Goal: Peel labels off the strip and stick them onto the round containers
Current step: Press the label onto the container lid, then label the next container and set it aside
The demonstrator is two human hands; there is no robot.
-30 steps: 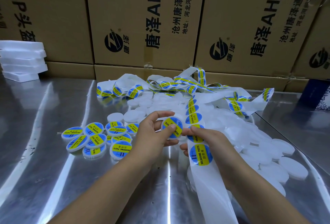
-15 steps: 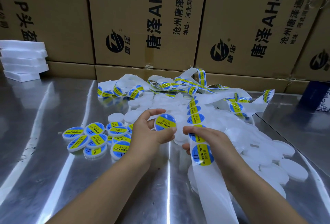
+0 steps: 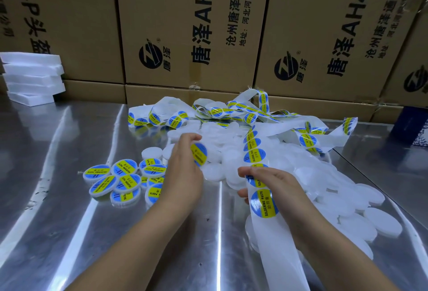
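Note:
My left hand (image 3: 184, 172) grips a round white container (image 3: 199, 156) with a blue and yellow label on its lid, tilted on edge above the table. My right hand (image 3: 275, 184) holds the white label strip (image 3: 264, 202), which runs from the tangled pile at the back, under my fingers and down toward me. Blue and yellow labels sit along the strip. Several labelled containers (image 3: 120, 179) lie grouped at the left. A heap of plain white containers (image 3: 347, 207) spreads over the middle and right.
The steel table (image 3: 69, 232) is backed by a wall of printed cardboard boxes (image 3: 190, 26). A stack of white foam slabs (image 3: 32, 77) stands at the far left. A dark blue box (image 3: 412, 128) sits at the right edge.
My left hand has carried the labelled container leftward, away from the strip, and turned it on edge. My right hand stays on the strip.

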